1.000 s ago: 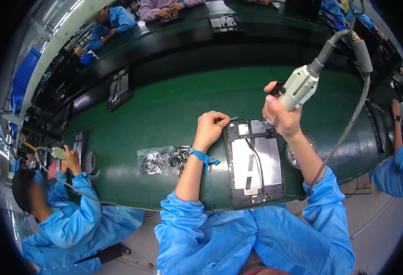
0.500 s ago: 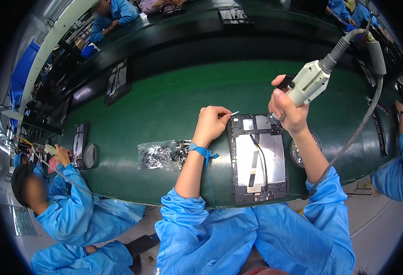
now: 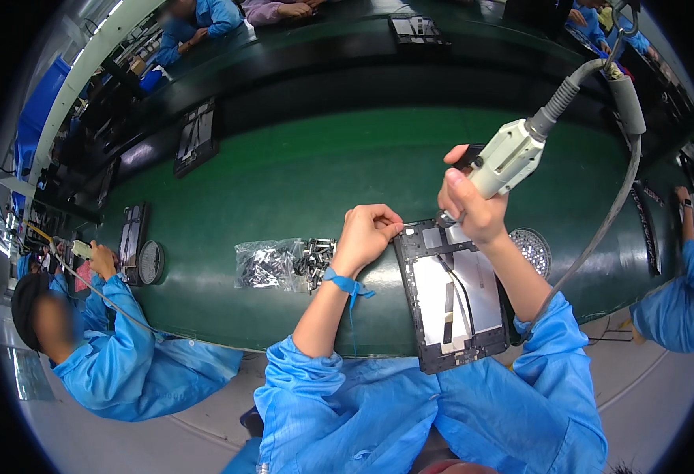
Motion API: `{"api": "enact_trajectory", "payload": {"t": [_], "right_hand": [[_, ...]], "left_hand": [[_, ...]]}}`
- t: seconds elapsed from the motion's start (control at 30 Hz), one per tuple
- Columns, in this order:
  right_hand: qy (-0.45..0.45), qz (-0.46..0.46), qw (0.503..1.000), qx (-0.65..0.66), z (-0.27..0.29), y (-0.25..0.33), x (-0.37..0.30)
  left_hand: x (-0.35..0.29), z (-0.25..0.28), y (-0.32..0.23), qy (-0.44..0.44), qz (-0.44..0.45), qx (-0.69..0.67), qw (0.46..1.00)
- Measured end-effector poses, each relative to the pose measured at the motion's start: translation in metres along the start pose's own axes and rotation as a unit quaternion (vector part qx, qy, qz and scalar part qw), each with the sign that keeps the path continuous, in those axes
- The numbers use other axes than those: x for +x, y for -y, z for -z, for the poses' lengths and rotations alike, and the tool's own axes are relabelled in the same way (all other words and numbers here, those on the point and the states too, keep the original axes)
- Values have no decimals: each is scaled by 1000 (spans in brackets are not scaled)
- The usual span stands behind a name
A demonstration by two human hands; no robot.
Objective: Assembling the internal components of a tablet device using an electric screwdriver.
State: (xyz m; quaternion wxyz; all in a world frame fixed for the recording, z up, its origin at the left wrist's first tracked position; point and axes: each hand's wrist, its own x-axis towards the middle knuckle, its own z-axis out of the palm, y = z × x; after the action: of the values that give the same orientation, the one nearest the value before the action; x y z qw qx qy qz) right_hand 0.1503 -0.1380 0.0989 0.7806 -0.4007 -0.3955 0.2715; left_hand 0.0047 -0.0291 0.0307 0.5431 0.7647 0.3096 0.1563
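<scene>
An opened tablet (image 3: 457, 288), black-framed with a silver plate and dark cables inside, lies slanted before me, its lower end over the table's front edge. My left hand (image 3: 369, 237), wearing a blue wrist strap (image 3: 349, 286), is closed in a pinch at the tablet's upper left corner; whatever is between the fingertips is hidden. In my right hand (image 3: 473, 205) is a cream electric screwdriver (image 3: 509, 158), gripped with its metal tip pointing down over the tablet's top edge. Whether the tip touches a screw cannot be made out.
Left of my left arm lie a clear plastic bag (image 3: 268, 265) and a pile of small metal parts (image 3: 317, 261). A round dish (image 3: 530, 251) stands behind my right forearm. The screwdriver's grey cable (image 3: 611, 217) hangs at the right. A co-worker (image 3: 110, 332) sits at left.
The tablet has turned, its lower end moving right and toward me. My left hand has come nearer, and the small pale piece at its fingertips no longer shows. The screwdriver has moved left and nearer.
</scene>
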Motion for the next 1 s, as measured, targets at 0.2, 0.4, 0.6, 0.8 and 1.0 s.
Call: {"api": "enact_trajectory", "payload": {"t": [0.2, 0.4, 0.6, 0.8, 1.0], "right_hand": [[22, -27, 999, -11, -26, -36, -5], [18, -20, 1000, -4, -27, -52, -8], [20, -23, 999, -17, -27, -61, -11], [24, -22, 999, -15, -26, -62, -10], [21, -29, 999, -24, -24, -64, -12]], "left_hand": [[-2, -7, 13, -21, 30, -122, 992], [0, -4, 11, -6, 31, -130, 991], [0, -3, 11, -15, 34, -111, 993], [0, -3, 11, -19, 35, -105, 994], [0, -4, 12, -18, 28, -103, 994]]}}
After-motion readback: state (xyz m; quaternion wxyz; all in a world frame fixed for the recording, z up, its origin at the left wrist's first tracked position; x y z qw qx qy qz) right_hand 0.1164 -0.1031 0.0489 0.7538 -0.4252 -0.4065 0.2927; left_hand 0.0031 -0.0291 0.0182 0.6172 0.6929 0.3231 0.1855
